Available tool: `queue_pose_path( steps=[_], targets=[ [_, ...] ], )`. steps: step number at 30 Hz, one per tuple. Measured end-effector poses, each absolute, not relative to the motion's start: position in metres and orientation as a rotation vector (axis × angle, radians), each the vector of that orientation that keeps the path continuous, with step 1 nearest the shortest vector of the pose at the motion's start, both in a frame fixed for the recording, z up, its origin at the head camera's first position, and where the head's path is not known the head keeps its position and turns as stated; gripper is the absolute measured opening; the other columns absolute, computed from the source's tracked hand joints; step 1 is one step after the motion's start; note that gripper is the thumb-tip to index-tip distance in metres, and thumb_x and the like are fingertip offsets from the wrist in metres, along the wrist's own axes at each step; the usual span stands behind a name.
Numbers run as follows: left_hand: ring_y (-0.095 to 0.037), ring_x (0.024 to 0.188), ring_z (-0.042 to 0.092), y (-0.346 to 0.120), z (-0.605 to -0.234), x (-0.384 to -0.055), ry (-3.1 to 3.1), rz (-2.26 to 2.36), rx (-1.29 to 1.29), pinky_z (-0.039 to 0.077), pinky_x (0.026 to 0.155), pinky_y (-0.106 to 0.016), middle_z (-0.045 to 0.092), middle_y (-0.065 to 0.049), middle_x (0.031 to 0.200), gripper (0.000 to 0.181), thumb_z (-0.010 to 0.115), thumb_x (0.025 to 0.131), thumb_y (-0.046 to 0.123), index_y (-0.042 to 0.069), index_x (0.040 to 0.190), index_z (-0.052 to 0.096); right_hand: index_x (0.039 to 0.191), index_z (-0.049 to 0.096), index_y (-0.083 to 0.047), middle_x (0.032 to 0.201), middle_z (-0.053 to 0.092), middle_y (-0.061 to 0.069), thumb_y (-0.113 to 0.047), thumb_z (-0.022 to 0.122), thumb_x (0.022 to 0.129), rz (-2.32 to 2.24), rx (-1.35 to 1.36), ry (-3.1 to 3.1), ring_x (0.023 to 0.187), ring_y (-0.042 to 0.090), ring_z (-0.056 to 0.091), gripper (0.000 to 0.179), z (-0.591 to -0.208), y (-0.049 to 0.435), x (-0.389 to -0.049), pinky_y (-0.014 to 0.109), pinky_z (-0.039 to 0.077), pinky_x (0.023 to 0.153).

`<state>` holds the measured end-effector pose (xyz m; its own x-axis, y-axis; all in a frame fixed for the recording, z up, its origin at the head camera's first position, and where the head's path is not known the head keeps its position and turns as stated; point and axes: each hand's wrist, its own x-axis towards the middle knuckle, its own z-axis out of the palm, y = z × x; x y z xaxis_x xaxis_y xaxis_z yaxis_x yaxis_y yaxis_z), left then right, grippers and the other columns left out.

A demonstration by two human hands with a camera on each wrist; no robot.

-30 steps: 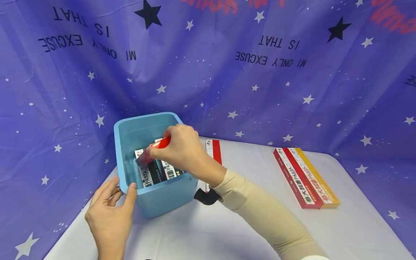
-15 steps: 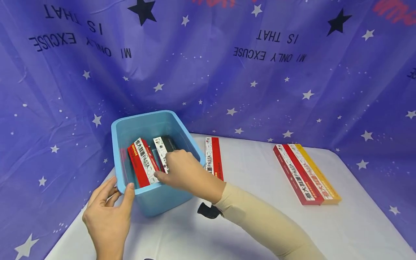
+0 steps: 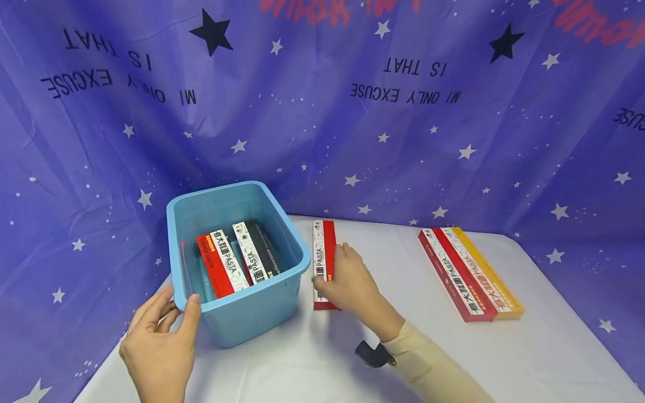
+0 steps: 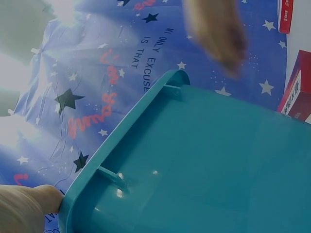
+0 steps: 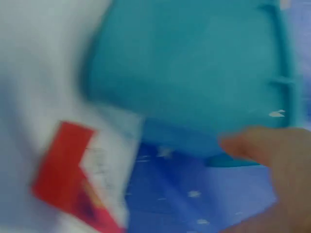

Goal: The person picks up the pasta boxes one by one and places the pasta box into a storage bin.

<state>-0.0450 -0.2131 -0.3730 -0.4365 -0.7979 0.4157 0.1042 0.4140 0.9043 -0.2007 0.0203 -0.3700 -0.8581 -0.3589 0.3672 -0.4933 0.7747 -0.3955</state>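
A light blue plastic bin (image 3: 252, 316) stands at the left of the table. My left hand (image 3: 158, 352) grips its near left corner, thumb at the rim. Inside lie a red and white pasta box (image 3: 216, 271) and a black and white pasta box (image 3: 264, 249). My right hand (image 3: 355, 282) is over the near part of another red pasta box (image 3: 330, 238), just right of the bin. The right wrist view is blurred; there the thumb (image 5: 248, 143) is apart from that red box (image 5: 60, 165). The other right fingers are mostly hidden.
Farther right, a red pasta box (image 3: 456, 280) and a yellow one (image 3: 486, 268) lie side by side on the white tablecloth (image 3: 398, 263). A purple star-printed cloth (image 3: 322, 134) hangs behind. A black strap piece (image 3: 374, 355) sticks out at my right wrist.
My right hand released the red pasta box inside the bin, left it beside the black one, and moved right over the red box on the table. The left hand stays at the rim.
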Motion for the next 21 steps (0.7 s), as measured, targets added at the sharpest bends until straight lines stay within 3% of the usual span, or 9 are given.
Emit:
queue_pose_path(
  steps=[3, 4, 7, 10, 15, 21],
  targets=[
    [0.001, 0.087, 0.063, -0.212, -0.375, -0.045, -1.703, -1.18, 0.603, 0.052, 0.08, -0.009, 0.063, -0.007, 0.117, 0.044, 0.082, 0.079, 0.009, -0.004, 0.118, 0.068, 0.129, 0.045, 0.018, 0.132, 0.047, 0.031, -0.06, 0.074, 0.074, 0.504, 0.558, -2.943, 0.124, 0.042, 0.045, 0.1, -0.398, 0.017, -0.208, 0.048, 0.053, 0.096],
    [0.001, 0.087, 0.063, -0.211, -0.376, -0.045, -1.705, -1.177, 0.602, 0.053, 0.08, -0.009, 0.064, -0.007, 0.116, 0.043, 0.082, 0.079, 0.009, -0.004, 0.118, 0.068, 0.126, 0.046, 0.02, 0.125, 0.049, 0.032, -0.066, 0.074, 0.072, 0.435, 0.532, -2.98, 0.119, 0.041, 0.048, 0.105, -0.407, 0.016, -0.21, 0.047, 0.057, 0.09],
    [-0.001, 0.088, 0.063, -0.208, -0.378, -0.047, -1.707, -1.187, 0.591, 0.052, 0.08, -0.009, 0.063, -0.006, 0.117, 0.044, 0.082, 0.079, 0.009, -0.003, 0.119, 0.068, 0.099, 0.058, 0.013, 0.091, 0.056, 0.022, -0.069, 0.074, 0.068, 0.268, 0.461, -2.995, 0.089, 0.032, 0.056, 0.088, -0.428, 0.015, -0.214, 0.04, 0.06, 0.06],
    [-0.003, 0.089, 0.062, -0.207, -0.381, -0.05, -1.71, -1.194, 0.574, 0.052, 0.08, -0.008, 0.063, -0.006, 0.117, 0.044, 0.082, 0.078, 0.008, -0.003, 0.119, 0.068, 0.077, 0.057, -0.001, 0.068, 0.048, 0.01, -0.056, 0.079, 0.068, 0.213, 0.404, -2.981, 0.065, 0.024, 0.05, 0.06, -0.437, 0.022, -0.214, 0.035, 0.048, 0.043],
    [-0.004, 0.088, 0.062, -0.208, -0.383, -0.05, -1.673, -1.191, 0.54, 0.053, 0.079, -0.009, 0.064, -0.007, 0.115, 0.043, 0.082, 0.077, 0.002, -0.002, 0.117, 0.069, 0.077, 0.056, -0.006, 0.067, 0.046, 0.005, -0.037, 0.079, 0.065, 0.352, 0.408, -3.016, 0.058, 0.021, 0.048, 0.041, -0.429, 0.05, -0.211, 0.034, 0.041, 0.042],
    [-0.003, 0.087, 0.062, -0.214, -0.379, -0.048, -1.684, -1.154, 0.561, 0.053, 0.079, -0.009, 0.063, -0.01, 0.115, 0.043, 0.081, 0.078, 0.003, -0.005, 0.118, 0.067, 0.101, 0.062, 0.0, 0.084, 0.052, 0.006, -0.035, 0.076, 0.065, 0.598, 0.41, -2.923, 0.068, 0.021, 0.053, 0.052, -0.403, 0.091, -0.198, 0.035, 0.048, 0.054]
  ],
)
